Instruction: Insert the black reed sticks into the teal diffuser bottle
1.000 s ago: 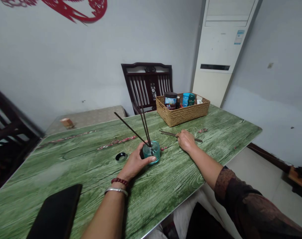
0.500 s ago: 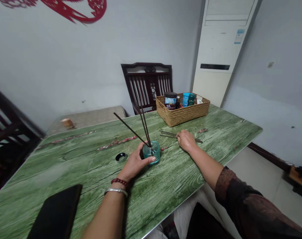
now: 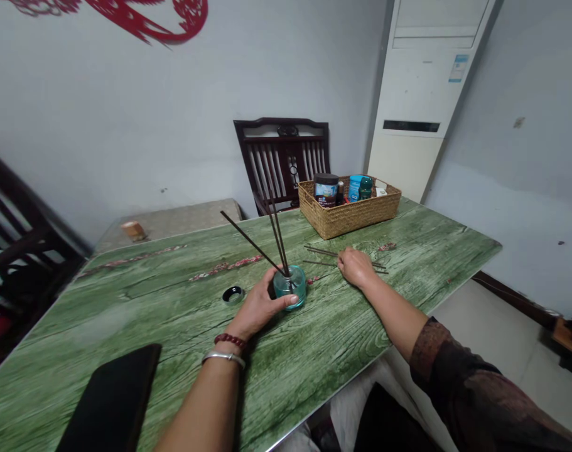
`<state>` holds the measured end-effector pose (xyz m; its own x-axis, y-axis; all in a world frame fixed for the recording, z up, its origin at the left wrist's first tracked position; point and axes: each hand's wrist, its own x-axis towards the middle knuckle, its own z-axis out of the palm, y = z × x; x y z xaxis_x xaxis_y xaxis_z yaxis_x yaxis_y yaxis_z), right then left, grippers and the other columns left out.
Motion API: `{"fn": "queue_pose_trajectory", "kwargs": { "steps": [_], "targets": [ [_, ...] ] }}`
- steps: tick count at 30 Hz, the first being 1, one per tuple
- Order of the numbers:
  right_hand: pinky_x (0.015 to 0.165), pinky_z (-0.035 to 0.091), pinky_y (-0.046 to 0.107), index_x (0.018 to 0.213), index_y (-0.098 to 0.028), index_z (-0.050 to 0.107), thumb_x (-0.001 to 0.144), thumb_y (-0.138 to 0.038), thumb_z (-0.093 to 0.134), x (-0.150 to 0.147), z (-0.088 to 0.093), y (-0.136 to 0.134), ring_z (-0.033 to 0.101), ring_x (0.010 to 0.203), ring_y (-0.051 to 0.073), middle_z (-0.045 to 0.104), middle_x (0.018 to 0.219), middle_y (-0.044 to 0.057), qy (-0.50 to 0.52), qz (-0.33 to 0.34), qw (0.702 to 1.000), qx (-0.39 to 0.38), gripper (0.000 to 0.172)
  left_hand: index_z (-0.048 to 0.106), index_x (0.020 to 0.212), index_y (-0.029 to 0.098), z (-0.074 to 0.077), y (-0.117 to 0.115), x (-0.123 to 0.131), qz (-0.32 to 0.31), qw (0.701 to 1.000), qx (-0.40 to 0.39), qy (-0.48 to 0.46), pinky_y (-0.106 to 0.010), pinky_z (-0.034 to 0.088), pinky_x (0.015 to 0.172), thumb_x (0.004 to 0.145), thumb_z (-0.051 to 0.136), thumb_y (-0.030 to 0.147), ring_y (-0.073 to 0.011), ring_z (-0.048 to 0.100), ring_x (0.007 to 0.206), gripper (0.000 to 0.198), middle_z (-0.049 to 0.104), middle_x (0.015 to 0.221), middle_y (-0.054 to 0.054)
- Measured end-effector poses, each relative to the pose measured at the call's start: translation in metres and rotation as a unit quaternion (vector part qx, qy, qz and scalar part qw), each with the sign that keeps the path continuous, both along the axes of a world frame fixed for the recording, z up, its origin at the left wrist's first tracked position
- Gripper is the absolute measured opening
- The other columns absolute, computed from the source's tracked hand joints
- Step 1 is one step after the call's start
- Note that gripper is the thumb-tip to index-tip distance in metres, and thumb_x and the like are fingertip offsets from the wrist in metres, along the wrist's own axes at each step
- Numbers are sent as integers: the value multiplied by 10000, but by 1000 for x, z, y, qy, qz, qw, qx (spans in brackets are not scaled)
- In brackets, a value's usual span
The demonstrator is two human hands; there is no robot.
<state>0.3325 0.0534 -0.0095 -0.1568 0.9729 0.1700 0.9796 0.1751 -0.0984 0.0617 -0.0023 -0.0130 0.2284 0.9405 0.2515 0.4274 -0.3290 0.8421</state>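
My left hand is wrapped around a small teal glass diffuser bottle, its fingertips on the bottle's near side. Several thin dark reed sticks stand tilted in the bottle. To the right, my right hand rests curled on the table with loose dark reed sticks passing under its fingers. Those sticks seem pinched there, though the fingers hide that part. A round black bottle cap lies left of the bottle, on the green wood-grain table.
A black phone or tablet lies at the near left. At the back stands a wicker basket holding jars and bottles. Beyond the table are a dark wooden chair and a white floor-standing air conditioner.
The loose sticks at my right hand have fanned apart, their far ends now separated. The whole view has shifted slightly. My left hand stays on the bottle.
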Motion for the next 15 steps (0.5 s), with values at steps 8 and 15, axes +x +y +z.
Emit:
{"fn": "queue_pose_trajectory", "kwargs": {
  "steps": [8, 15],
  "targets": [
    [823, 449, 280, 1088, -198, 672, 958, -225, 510, -4, 36, -11, 680, 930, 206, 746, 1014, 85, 217, 24, 963, 159, 210, 543, 1360, 156, 1, -1, 1, 2, 1000, -16, -8, -491, 464, 1061, 642, 819, 490, -334, 653, 1163, 839, 704, 1249, -144],
    [675, 526, 271, 994, -221, 613, 919, -342, 592, -30, 106, -42, 638, 716, 138, 709, 883, 8, 574, 202, 755, 246, 144, 539, 1356, 150, -3, 1, 0, -1, 1000, -4, 0, -486, 451, 1073, 655, 815, 512, -336, 640, 1188, 836, 683, 1281, -152]
  ]
}}
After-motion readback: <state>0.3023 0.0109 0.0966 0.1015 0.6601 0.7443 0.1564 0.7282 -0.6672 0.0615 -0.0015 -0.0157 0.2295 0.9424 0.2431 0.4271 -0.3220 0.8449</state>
